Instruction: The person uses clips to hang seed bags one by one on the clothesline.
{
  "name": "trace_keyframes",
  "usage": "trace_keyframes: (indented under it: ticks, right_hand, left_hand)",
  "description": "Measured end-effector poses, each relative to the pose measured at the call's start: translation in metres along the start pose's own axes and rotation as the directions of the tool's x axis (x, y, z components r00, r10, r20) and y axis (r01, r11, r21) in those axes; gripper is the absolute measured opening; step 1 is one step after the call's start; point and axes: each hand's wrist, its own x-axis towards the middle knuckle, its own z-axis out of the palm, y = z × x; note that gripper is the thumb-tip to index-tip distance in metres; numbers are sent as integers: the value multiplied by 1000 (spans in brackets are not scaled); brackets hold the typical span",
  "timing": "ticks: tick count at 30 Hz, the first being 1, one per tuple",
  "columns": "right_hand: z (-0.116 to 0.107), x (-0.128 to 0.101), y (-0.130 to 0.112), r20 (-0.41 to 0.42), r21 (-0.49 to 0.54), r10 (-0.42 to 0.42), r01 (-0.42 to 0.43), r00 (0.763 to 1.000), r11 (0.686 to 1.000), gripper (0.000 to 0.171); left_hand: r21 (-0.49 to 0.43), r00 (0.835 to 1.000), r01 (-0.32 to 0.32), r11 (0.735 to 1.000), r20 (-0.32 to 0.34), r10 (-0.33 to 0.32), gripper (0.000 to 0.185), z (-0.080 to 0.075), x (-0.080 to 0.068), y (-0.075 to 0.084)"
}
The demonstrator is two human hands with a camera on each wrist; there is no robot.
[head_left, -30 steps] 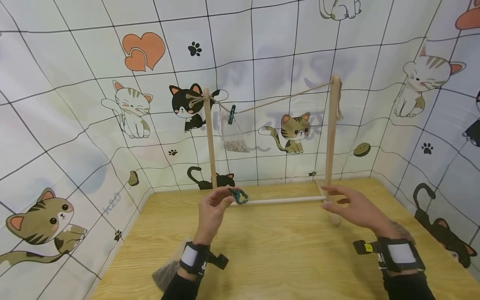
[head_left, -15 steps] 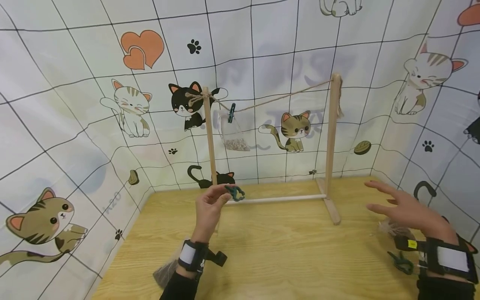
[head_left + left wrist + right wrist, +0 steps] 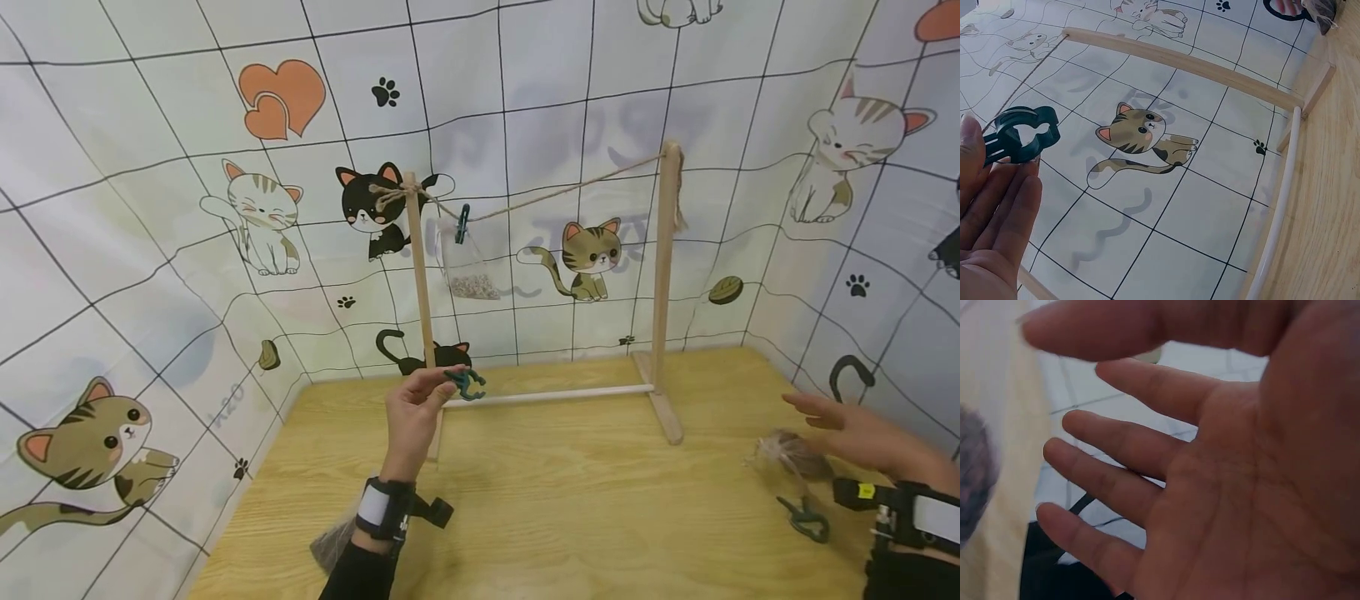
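Observation:
My left hand (image 3: 408,425) pinches a dark green clothespin (image 3: 467,385) between thumb and fingers, in front of the wooden stand's left post (image 3: 422,283). In the left wrist view this clothespin (image 3: 1025,133) points away from the hand, its rounded end outward. Over at the right, my right hand (image 3: 870,435) hovers beside a tied clear bag (image 3: 787,450) with dark contents. Its fingers are spread and hold nothing, as the right wrist view shows, where the bag (image 3: 974,475) appears at the left edge. Another green clothespin (image 3: 808,521) lies on the table near that bag.
A twine line (image 3: 570,193) runs between the posts. From it a green clothespin (image 3: 462,225) hangs a clear bag of small grains (image 3: 472,286). A white rod (image 3: 555,397) joins the stand's feet. Another bag (image 3: 333,546) lies by my left forearm on the wooden table (image 3: 570,517).
My right hand has moved from the stand's right post out to the right, toward the tied bag, uncovering the clothespin there. The left hand has shifted slightly left and still holds its clothespin.

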Motion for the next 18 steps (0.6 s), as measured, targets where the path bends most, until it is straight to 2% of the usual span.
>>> trace_keyframes:
  ticks: [4, 8, 11, 14, 18]
  right_hand:
    - [4, 4, 16, 50, -18, 15, -14, 999, 1000, 80]
    - [9, 6, 24, 56, -19, 27, -26, 998, 999, 80]
    - [14, 9, 29, 80, 18, 45, -47, 996, 999, 83]
    - [20, 13, 35, 116, 110, 46, -59, 992, 992, 83]
    - [26, 17, 40, 102, 121, 51, -64, 993, 991, 81]
  left_hand:
    - [-23, 1000, 3, 1000, -8, -3, 28, 0, 0, 1]
    - [-36, 1000, 4, 999, -11, -4, 28, -1, -1, 1]
    - [-31, 1000, 0, 1000, -8, 0, 28, -2, -1, 1]
    - [-25, 1000, -12, 1000, 2, 12, 28, -2, 0, 1]
    - [-17, 1000, -25, 1000, 13, 25, 28, -2, 1, 1]
